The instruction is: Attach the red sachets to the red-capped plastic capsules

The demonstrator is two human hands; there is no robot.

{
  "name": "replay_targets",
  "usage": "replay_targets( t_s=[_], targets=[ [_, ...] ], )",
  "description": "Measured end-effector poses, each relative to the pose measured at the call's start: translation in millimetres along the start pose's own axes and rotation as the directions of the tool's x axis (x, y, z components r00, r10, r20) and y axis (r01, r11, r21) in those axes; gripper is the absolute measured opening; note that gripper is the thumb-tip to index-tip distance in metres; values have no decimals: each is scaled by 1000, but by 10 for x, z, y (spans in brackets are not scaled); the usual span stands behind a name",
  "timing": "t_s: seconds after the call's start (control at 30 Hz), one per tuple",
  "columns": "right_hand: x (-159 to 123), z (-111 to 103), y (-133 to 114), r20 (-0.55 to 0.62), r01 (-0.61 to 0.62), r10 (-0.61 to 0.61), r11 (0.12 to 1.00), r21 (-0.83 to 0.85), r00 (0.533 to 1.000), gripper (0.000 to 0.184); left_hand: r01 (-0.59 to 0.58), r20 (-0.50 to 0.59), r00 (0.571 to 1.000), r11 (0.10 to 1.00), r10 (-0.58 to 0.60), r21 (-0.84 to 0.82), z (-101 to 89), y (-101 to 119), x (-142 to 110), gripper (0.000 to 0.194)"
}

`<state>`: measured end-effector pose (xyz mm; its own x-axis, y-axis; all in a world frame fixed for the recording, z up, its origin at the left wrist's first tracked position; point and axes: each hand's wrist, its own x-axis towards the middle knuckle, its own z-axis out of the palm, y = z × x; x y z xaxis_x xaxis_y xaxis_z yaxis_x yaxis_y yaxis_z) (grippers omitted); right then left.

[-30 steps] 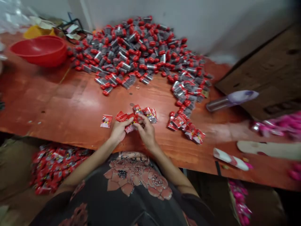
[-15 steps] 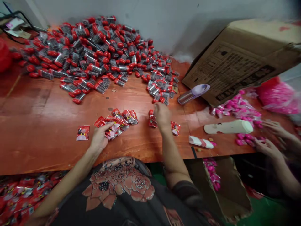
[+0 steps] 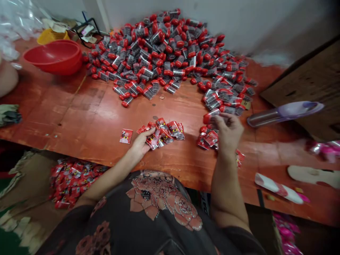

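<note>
My left hand [image 3: 142, 143] rests at the table's front, its thumb and fingers closed on small red printed packets [image 3: 154, 139]. More red packets [image 3: 175, 129] lie fanned out just right of them. A single red packet [image 3: 125, 136] lies flat to the left. Raised a little over the table, my right hand [image 3: 228, 131] pinches a red-capped see-through tube [image 3: 212, 115] with dark contents, the cap pointing left. Below that tube sits a small heap of red packets [image 3: 210, 138], partly hidden by my right hand and forearm. A large pile of similar red-capped tubes [image 3: 164, 53] spreads behind.
A red bowl [image 3: 55, 58] stands at the back left. On the right are a purple-handled scoop [image 3: 285, 113], a cardboard box [image 3: 308, 81], a white-and-red roll [image 3: 278, 188] and a pale flat piece [image 3: 313, 176]. A box of red packets [image 3: 71, 180] is below the table's front edge.
The view has swung left, bringing in the red bowl and losing the other person's hands. My right hand now holds up a red-capped tube beside the pile. My left hand keeps its packets.
</note>
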<state>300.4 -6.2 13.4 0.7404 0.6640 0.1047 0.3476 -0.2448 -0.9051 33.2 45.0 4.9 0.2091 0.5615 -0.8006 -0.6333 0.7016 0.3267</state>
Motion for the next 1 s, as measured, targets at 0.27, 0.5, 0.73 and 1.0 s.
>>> replay_targets(
  t_s=[0.27, 0.5, 0.73, 1.0],
  targets=[
    [-1161, 604, -404, 475, -252, 44, 888, 384, 879, 29, -30, 90, 996, 1000, 30, 3, 16, -89, -62, 16],
    [-1200, 628, -316, 338, 18, -115, 961, 276, 934, 20, -115, 123, 986, 993, 112, 21, -37, -118, -129, 8],
    [-1236, 634, -374, 312, -23, -92, 938, 347, 946, 19, -230, 108, 969, 970, 221, 75, -21, -186, -259, 9],
    [-1428, 764, -282, 173, -5, -76, 904, 427, 982, 18, -483, 328, 848, 862, 416, 155, -115, -251, -285, 22]
  ],
)
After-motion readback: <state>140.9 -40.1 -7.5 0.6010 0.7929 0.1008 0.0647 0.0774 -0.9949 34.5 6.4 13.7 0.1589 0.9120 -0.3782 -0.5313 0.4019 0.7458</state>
